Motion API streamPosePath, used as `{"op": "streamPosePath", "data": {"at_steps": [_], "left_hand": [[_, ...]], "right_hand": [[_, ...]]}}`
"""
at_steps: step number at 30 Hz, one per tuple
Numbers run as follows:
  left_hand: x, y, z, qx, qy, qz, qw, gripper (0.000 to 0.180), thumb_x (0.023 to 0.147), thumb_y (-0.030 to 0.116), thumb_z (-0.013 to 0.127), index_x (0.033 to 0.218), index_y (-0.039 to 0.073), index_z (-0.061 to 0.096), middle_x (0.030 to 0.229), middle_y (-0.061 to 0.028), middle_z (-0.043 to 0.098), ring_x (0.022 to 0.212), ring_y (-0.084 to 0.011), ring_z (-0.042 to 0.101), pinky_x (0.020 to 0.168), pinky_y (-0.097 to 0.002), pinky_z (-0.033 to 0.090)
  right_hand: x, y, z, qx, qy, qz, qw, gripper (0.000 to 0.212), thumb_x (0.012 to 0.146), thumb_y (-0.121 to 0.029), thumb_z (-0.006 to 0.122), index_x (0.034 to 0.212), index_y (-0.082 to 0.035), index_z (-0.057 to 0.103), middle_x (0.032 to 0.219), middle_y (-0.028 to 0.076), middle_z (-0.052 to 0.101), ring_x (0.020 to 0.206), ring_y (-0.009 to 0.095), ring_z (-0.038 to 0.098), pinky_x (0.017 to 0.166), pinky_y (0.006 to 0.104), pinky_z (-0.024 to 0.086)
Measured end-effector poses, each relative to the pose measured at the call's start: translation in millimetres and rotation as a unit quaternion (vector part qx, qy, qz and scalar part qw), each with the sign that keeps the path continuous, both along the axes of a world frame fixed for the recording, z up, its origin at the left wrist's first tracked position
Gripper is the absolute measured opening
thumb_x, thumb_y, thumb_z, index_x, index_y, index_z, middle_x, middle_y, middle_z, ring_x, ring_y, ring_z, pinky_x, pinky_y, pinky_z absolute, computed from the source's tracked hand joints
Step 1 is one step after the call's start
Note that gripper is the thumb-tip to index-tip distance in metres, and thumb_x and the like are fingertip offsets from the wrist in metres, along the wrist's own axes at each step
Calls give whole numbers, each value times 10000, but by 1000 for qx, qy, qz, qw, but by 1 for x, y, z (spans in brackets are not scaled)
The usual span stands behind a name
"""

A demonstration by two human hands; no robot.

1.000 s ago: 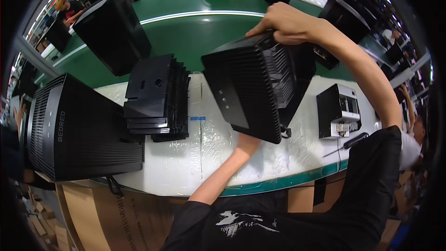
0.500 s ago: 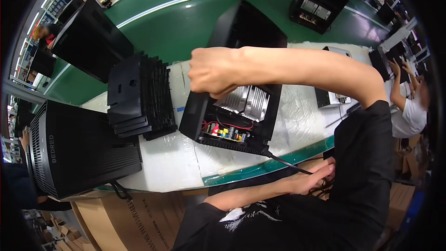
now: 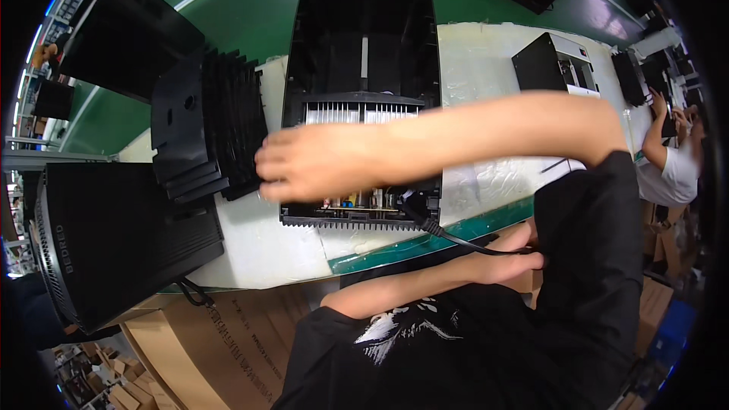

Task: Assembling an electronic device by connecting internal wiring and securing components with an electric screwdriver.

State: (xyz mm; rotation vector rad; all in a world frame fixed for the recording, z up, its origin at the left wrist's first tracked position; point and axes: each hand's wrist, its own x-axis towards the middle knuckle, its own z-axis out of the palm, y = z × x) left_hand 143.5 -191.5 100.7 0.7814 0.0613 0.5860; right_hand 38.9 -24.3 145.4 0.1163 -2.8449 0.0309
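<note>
A long black housing [image 3: 364, 15] lies open-side up on the white padded bench, its far end pointing away from me. Inside are finned silver heat sinks [image 3: 332, 112] and a circuit board [image 3: 349, 203], both partly hidden by my right arm. My right hand [image 3: 311, 167] stretches left over the housing, fingers apart and a little blurred, close to a stack of black plastic panels [image 3: 178, 121]; whether the fingertips touch it I cannot tell. Crossing low in front of the bench, my left hand [image 3: 512, 250] grips a black power cable [image 3: 467, 245] that runs to the housing's near right corner.
A tall black unit [image 3: 129, 243] stands at the near left, and another dark one [image 3: 129, 34] behind the panels. At the right sits a black and white box [image 3: 558, 64]. The green conveyor [image 3: 243, 23] runs behind. Cardboard cartons [image 3: 205, 342] are below; a co-worker [image 3: 668, 159] works far right.
The housing has turned from a slant to point straight away from me. My right hand has opened from a fist and moved left and down. My left hand stays at the cable, slightly higher.
</note>
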Motion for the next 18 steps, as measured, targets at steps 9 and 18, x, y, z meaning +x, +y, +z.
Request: {"op": "streamPosePath", "data": {"at_steps": [9, 18], "left_hand": [[-43, 14, -19, 70, 146, -46, 986, 496, 860, 142, 521, 1308, 15, 351, 1228, -82, 467, 1107, -156, 469, 905, -267, 387], [-130, 3, -40, 246, 408, -84, 875, 564, 798, 161, 588, 1301, 15, 379, 1167, -250, 499, 1109, -349, 498, 951, -381, 396]], "right_hand": [[148, -121, 48, -363, -47, -395, 843, 301, 687, -215, 712, 817, -14, 529, 725, 76, 487, 560, 192, 531, 484, 288, 420], [159, -154, 3, -635, 81, -480, 600, 148, 831, -112, 598, 777, 24, 569, 524, 52, 503, 462, 80, 475, 453, 237, 365]]}}
